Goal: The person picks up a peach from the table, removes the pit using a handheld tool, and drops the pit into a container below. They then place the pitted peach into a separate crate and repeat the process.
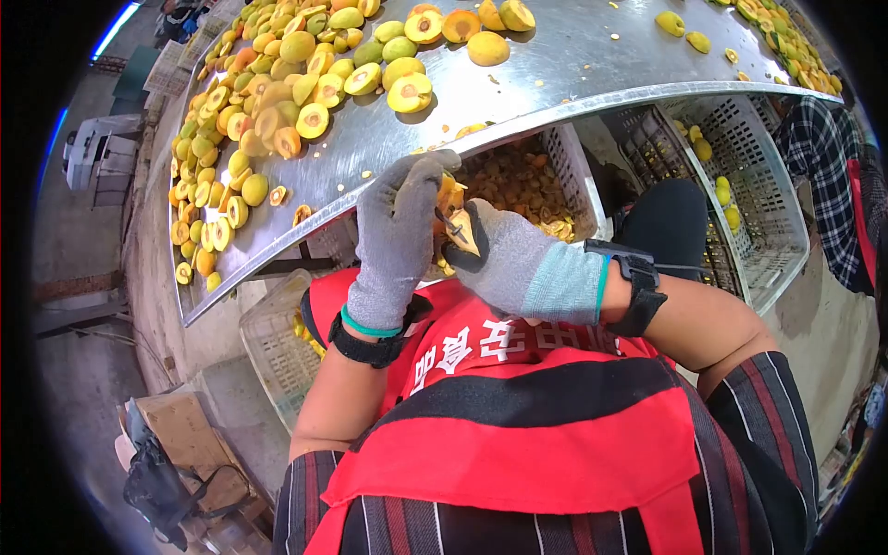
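My left hand (396, 236), in a grey knitted glove, is closed round a piece of yellow-orange peach (450, 196), mostly covered by the fingers. My right hand (513, 254), gloved in the same way, grips a small tool with a pale wooden handle (465, 235). A thin dark metal part of this tool reaches toward the fruit; its tip is hard to make out. Both hands meet in front of my red apron, at the near edge of the metal table (518, 102). Below them, a crate (578, 176) holds many orange-brown fruit scraps.
Many whole and halved peaches (310, 120) cover the table's left side, with another heap (782, 42) at the far right. White plastic crates (740, 176) stand under the table to the right, and another crate (287, 342) sits left. A person in a checked sleeve (823, 176) is at the right.
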Tool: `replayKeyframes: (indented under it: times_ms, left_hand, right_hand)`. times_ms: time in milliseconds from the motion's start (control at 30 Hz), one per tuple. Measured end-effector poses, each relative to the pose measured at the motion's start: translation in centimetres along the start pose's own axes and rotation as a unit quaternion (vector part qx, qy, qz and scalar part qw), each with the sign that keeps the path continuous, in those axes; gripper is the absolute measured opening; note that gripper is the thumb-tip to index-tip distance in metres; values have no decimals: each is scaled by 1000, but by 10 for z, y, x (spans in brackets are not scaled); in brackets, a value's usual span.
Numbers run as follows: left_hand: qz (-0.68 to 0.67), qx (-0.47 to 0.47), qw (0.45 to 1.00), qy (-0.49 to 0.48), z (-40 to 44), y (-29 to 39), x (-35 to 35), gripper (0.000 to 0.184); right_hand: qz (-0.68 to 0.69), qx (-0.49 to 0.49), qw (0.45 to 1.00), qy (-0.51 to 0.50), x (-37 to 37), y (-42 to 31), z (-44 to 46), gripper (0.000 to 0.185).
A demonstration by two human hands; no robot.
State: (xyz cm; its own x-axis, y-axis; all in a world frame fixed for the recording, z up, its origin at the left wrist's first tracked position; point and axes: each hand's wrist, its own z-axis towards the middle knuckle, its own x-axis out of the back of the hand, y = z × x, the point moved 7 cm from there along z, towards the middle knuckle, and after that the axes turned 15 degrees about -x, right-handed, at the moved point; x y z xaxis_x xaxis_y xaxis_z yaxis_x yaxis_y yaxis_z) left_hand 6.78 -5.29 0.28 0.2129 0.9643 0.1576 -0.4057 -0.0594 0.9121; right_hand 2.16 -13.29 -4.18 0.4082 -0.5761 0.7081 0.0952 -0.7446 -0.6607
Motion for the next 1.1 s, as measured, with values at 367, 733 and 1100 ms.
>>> replayKeyframes:
  times_ms: [367, 733, 1100]
  left_hand:
    - [-24, 39, 992, -121, 0, 0, -6, 23]
    - [-16, 40, 996, -78, 2, -19, -11, 40]
    - [-6, 42, 991, -128, 3, -29, -13, 38]
  right_hand:
    - [252, -60, 963, -73, 29, 0, -13, 16]
    - [253, -44, 951, -171, 3, -4, 0, 23]
    - [463, -170, 835, -245, 15, -1, -17, 21]
